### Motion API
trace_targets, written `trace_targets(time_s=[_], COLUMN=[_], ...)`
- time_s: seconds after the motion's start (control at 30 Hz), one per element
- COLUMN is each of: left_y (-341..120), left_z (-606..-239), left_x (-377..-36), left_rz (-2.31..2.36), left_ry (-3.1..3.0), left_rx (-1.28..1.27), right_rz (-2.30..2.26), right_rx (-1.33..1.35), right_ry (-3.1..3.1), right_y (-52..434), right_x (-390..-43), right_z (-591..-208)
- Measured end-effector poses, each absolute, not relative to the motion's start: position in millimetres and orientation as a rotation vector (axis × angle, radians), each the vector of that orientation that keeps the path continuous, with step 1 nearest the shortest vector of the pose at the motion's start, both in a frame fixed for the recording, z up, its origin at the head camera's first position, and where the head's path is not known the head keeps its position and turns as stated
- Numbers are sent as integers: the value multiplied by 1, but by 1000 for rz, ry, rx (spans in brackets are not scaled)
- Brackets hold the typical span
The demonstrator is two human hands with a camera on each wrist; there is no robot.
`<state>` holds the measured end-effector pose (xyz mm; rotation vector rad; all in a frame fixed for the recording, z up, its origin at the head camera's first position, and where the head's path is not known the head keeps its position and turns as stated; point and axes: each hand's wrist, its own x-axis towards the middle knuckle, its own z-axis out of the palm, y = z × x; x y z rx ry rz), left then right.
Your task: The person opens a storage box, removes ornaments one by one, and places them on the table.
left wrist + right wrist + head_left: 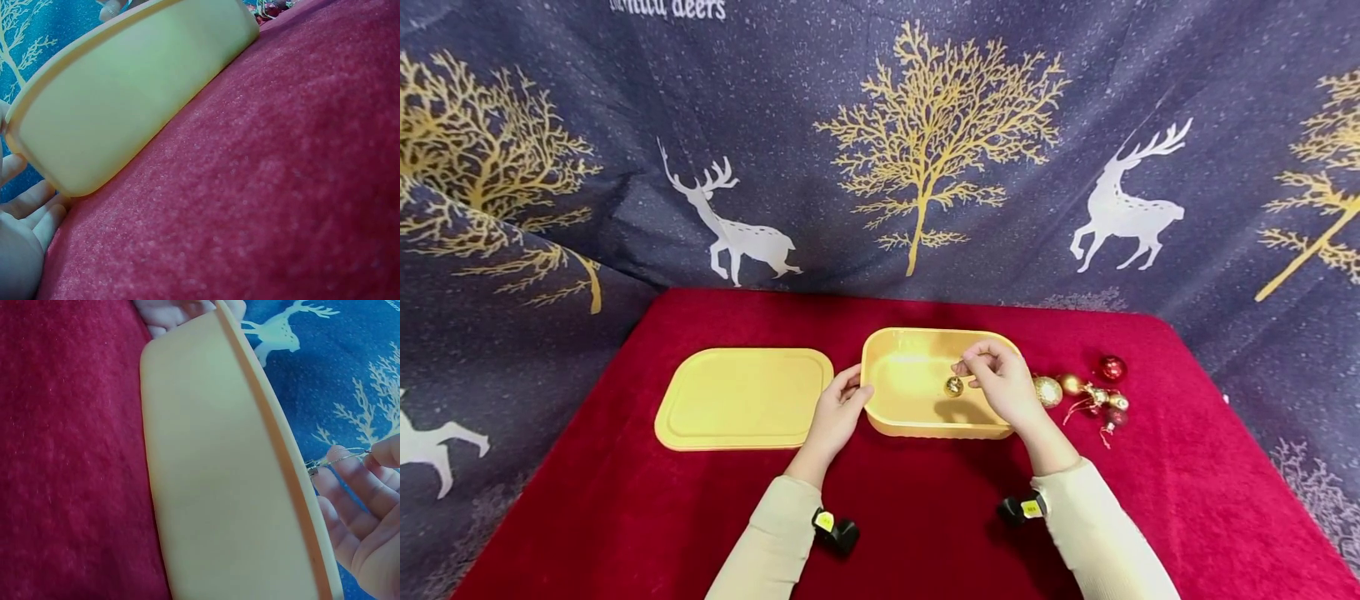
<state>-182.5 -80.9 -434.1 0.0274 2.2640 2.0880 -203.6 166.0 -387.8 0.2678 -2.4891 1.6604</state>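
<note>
A yellow rectangular plastic box (pixel 898 427) sits without its lid on the red cloth. My left hand (pixel 837 408) holds the box's left end, thumb at the rim and fingers along the outer wall (pixel 125 106). Over the inside of the box, my right hand (pixel 1004 385) pinches the thin gold string (pixel 350 453) of a small gold Christmas bauble (pixel 953 386). The bauble hangs below those fingertips; whether it touches the box floor I cannot tell. In the right wrist view, the box wall hides most of it.
The yellow lid (pixel 745 398) lies flat left of the box. To the right are a glittery gold bauble (pixel 1047 392), a smaller gold bauble (pixel 1071 384), a shiny red bauble (pixel 1112 367) and several small ornaments (pixel 1101 398) with strings. A dark deer-print cloth (pixel 865 283) hangs behind the table.
</note>
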Motion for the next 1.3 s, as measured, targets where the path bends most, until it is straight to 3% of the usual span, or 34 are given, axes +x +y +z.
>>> trace_targets(time_s=[0.77,1.03,1.3], left_y=[-80,-81,-79], left_z=[-433,-462,-466], left_x=[-182,-198,-198], left_rz=[2082,2100,2111], left_ry=[2265,2258,2305], left_rx=[34,21,22], right_rz=[1702,1766,1954], right_rx=[115,68,116], right_ry=[-2302,-2192,-1996], right_y=[207,219,234], right_x=[-187,-183,-178], right_z=[-374,-368,-367])
